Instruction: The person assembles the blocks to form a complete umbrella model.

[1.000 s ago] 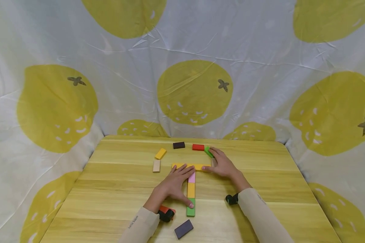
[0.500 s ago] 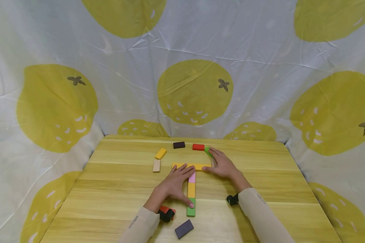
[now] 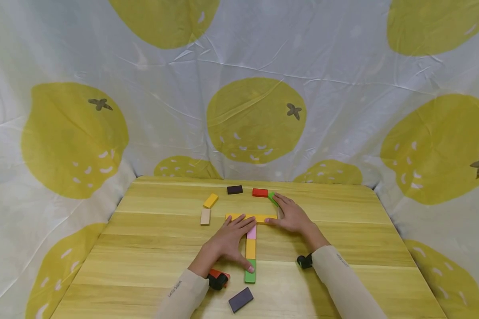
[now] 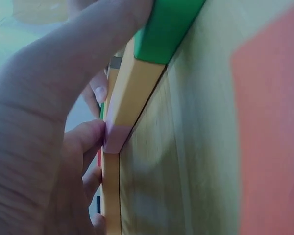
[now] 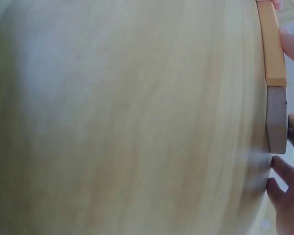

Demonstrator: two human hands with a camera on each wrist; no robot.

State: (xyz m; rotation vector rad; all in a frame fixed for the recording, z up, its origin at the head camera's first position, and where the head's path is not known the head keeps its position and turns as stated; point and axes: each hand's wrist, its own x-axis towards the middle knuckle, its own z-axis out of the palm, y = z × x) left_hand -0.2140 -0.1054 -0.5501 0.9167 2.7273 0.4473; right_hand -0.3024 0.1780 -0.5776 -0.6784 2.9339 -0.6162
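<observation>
Flat wooden blocks form a T on the table. Its stem runs from a green block (image 3: 249, 278) through a yellow-orange block (image 3: 250, 249) to a pink block (image 3: 252, 233), meeting a crosswise orange row (image 3: 260, 219). My left hand (image 3: 229, 241) spreads over the stem, thumb on the green block and fingertips along the row. At the row's right end, my right hand (image 3: 295, 218) touches the orange with its thumb. Its other fingers reach past a brown-grey block (image 5: 277, 117) that abuts the row, toward a second green block (image 3: 272, 198), partly hidden behind them.
Behind the T lie a red block (image 3: 260, 192), a black block (image 3: 234, 190), a yellow block (image 3: 210, 200) and a beige block (image 3: 205, 217). Near the front are a dark purple block (image 3: 241, 300) and a red-orange block (image 4: 274, 127), partly covered by the left wrist camera in the head view.
</observation>
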